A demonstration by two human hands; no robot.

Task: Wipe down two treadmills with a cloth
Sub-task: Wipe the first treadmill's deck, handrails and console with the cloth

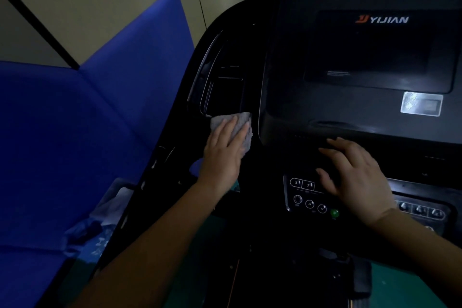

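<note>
A: One treadmill [350, 112] in view; cloth [236, 125] pressed flat at frame centre-left under left hand [222, 155], fingers straight.

B: Right hand [355, 175] spread on buttons [308, 199]. Pocket [225, 87] rim should be followed; buttons avoided.

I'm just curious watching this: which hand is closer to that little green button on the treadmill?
The right hand. It rests on the console just above and to the right of the green button. The left hand is far off to the left, pressing the grey cloth.
</note>
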